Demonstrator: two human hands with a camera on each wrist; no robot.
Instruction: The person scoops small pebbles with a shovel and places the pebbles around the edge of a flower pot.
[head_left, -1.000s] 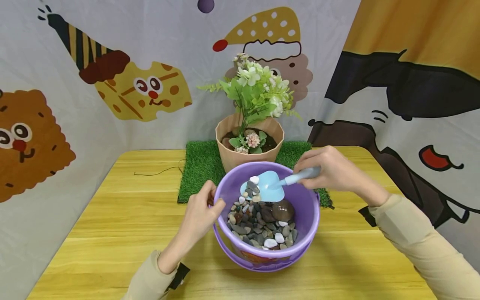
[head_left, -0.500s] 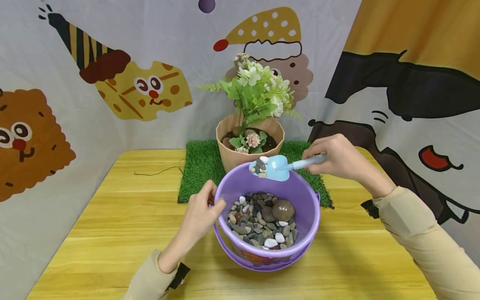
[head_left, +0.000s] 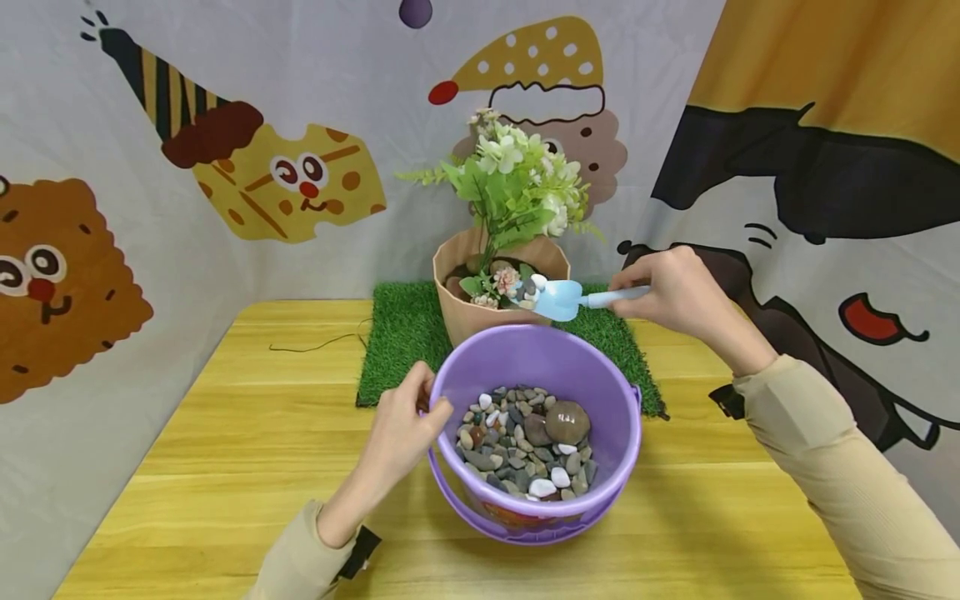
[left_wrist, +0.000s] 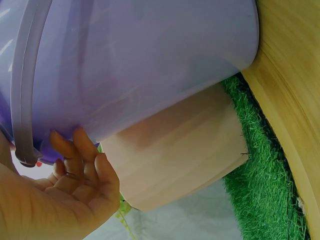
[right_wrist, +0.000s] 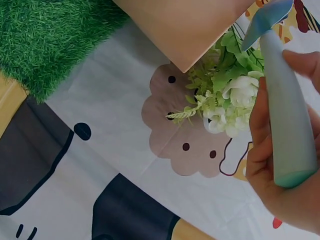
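My right hand point(head_left: 678, 287) grips the handle of a light blue toy shovel point(head_left: 558, 300). Several small pebbles point(head_left: 529, 292) lie on its blade, which is over the front rim of the beige flowerpot point(head_left: 480, 321). In the right wrist view the shovel handle point(right_wrist: 287, 115) lies between thumb and fingers. My left hand point(head_left: 402, 421) holds the left rim of the purple bucket point(head_left: 536, 342), thumb inside and curled fingers outside. Grey, brown and white stones point(head_left: 517, 450) cover the bucket's bottom. The left wrist view shows the fingers point(left_wrist: 75, 160) against the bucket's outer wall.
White flowers and green leaves point(head_left: 517, 179) rise from the pot, with pink blooms point(head_left: 507, 280) low at its front. The pot stands on a green turf mat point(head_left: 401, 342) on a wooden table point(head_left: 225, 467). A dark thin wire point(head_left: 315, 343) lies left. A printed cloth point(head_left: 315, 50) hangs behind.
My right hand has raised the loaded shovel out of the bucket and moved it away from me, to the flowerpot's rim. My left hand stays on the bucket's rim.
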